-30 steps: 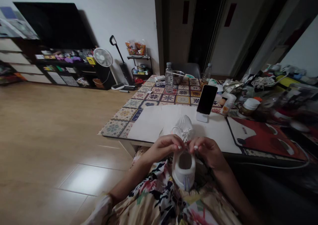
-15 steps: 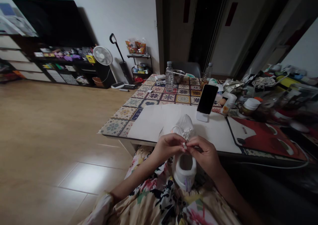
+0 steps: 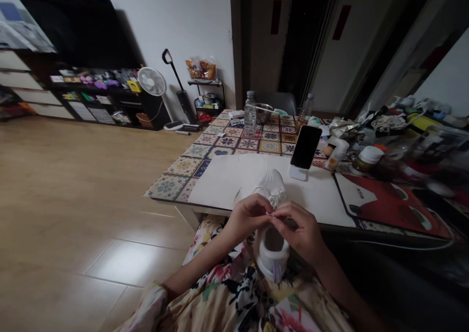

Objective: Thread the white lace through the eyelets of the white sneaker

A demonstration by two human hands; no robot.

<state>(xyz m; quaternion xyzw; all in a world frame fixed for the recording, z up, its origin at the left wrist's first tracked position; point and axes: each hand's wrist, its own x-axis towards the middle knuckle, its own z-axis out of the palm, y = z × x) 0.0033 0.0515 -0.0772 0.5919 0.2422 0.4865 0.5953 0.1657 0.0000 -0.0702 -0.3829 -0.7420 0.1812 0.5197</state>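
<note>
A white sneaker (image 3: 271, 254) rests heel-down on my lap, its toe leaning on the table edge. Both hands meet over its tongue. My left hand (image 3: 247, 217) is closed in a pinch on the white shoelace (image 3: 274, 195). My right hand (image 3: 301, 229) is closed too, its fingertips touching the left hand's and pinching the same lace. The lace ends are mostly hidden by my fingers. A flowered dress (image 3: 234, 293) covers my lap.
White paper (image 3: 227, 178) covers the table's near part, over a patterned tile cloth (image 3: 220, 144). A dark phone (image 3: 305, 149) leans on a stand behind the shoe. A water bottle (image 3: 249, 114), jars and clutter fill the back and right. Wooden floor lies left.
My two hands have drawn together over the shoe's tongue until the fingertips touch. The right hand shifted left and slightly down. The shoe stays in place.
</note>
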